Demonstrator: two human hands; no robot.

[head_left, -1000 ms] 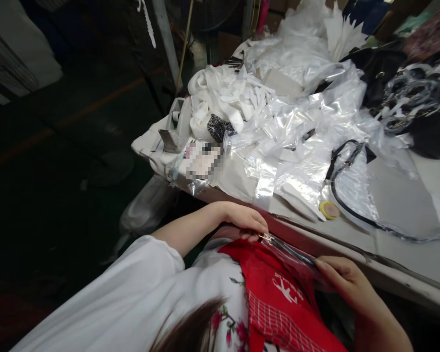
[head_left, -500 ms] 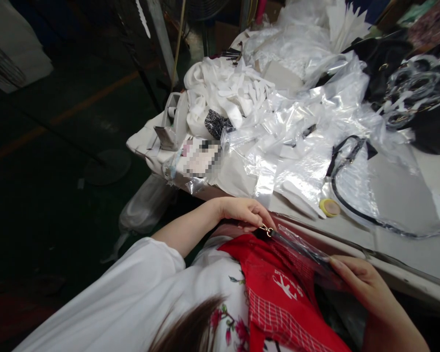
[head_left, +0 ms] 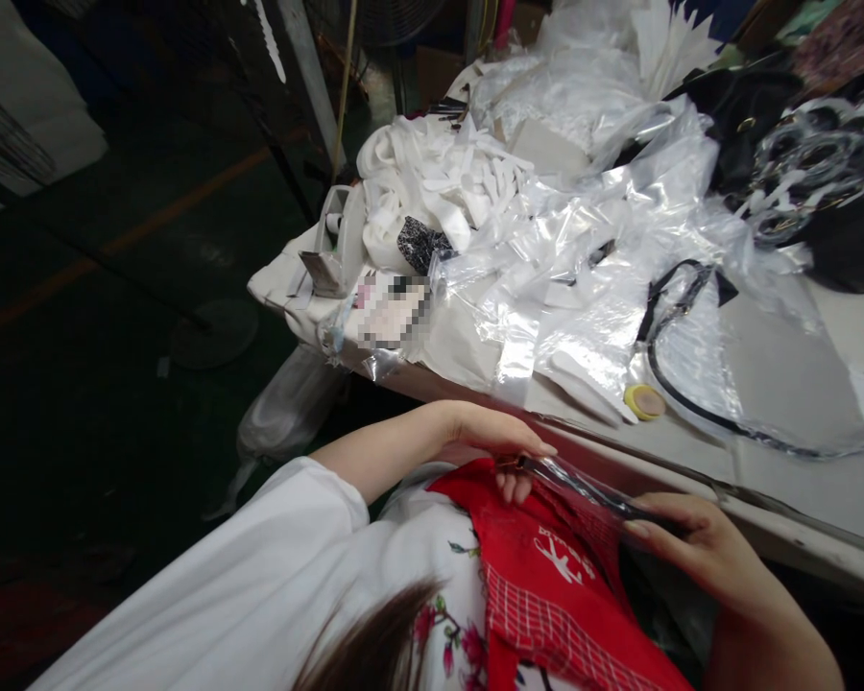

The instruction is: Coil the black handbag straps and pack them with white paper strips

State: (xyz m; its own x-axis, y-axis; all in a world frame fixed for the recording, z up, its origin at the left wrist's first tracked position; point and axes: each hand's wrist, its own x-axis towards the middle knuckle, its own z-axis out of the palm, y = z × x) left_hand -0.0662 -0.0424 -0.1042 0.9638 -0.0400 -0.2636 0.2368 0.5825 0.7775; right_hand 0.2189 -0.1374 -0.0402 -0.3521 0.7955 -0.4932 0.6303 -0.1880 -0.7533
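a: where was the strap (head_left: 583,488) when we looked down?

b: across our lap, just in front of the table (head_left: 799,499) edge and over the red apron (head_left: 547,585); it was dark and thin, inside a clear sleeve, running from upper left down to the right.

a: and our left hand (head_left: 493,443)?

b: closed on the strap's left end, thumb on top and fingers curled beneath; a small metal clasp (head_left: 508,462) showed right at the fingertips.

a: our right hand (head_left: 698,552)?

b: pinching the other end, thumb lying along the sleeve and fingers folded under it; so both hands gripped the one strap, well apart.

a: what lay on the table?

b: a yellow tape roll (head_left: 644,401) near the front edge, just beside a black cord (head_left: 662,317) looped under clear film; crumpled plastic (head_left: 568,278) covered the middle; a heap of white strips (head_left: 432,187) sat behind it; a grey dispenser (head_left: 331,250) stood at the left corner.

a: anything touching our hands besides the strap?

b: the left fingers rested against the apron; for the right we could not tell.
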